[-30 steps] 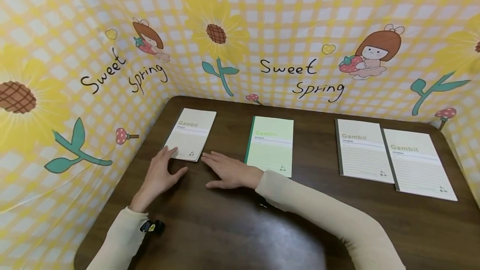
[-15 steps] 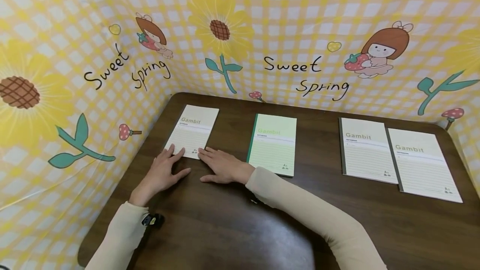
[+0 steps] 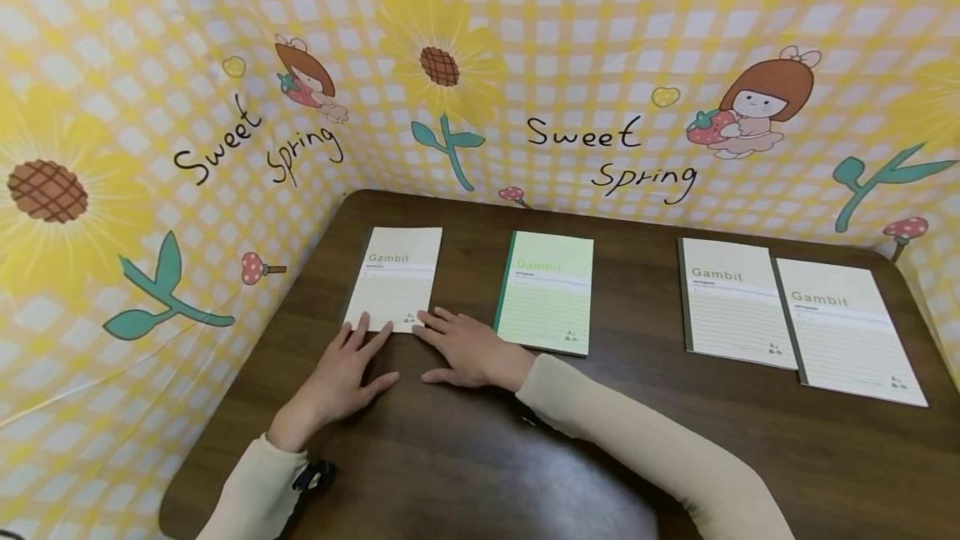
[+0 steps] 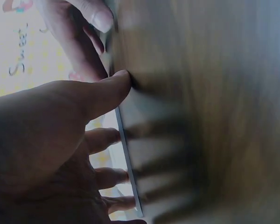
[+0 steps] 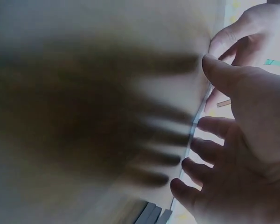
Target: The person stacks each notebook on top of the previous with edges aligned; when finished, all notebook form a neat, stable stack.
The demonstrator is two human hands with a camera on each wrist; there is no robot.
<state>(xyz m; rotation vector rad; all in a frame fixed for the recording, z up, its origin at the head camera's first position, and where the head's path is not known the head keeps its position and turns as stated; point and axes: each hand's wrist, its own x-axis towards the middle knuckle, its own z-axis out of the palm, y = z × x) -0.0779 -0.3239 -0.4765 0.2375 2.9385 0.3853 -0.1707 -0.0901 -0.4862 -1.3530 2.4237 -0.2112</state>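
Note:
A cream-white notebook (image 3: pixel 396 283) lies flat at the left of the dark table, its dark spine to the left. My left hand (image 3: pixel 337 380) has spread fingers, with the fingertips resting on the notebook's near edge. At its lower right corner, my right hand (image 3: pixel 472 350) touches the cover with outstretched fingers. In the left wrist view, straight fingers of the left hand (image 4: pixel 46 121) meet the thin edge of the notebook (image 4: pixel 127 161). The right wrist view has the right hand (image 5: pixel 256 135) with its fingertips along that edge too. Neither hand grips anything.
A green notebook (image 3: pixel 546 294) lies right of the right hand, close to its wrist. Two more white notebooks (image 3: pixel 735 307) sit side by side at the right. Yellow checked cloth (image 3: pixel 585 65) walls the table (image 3: pixel 465 457) at the back and left.
The left notebook has slid slightly toward me and turned straighter. Both hands have come onto its near edge and moved along with it. The other notebooks have stayed put.

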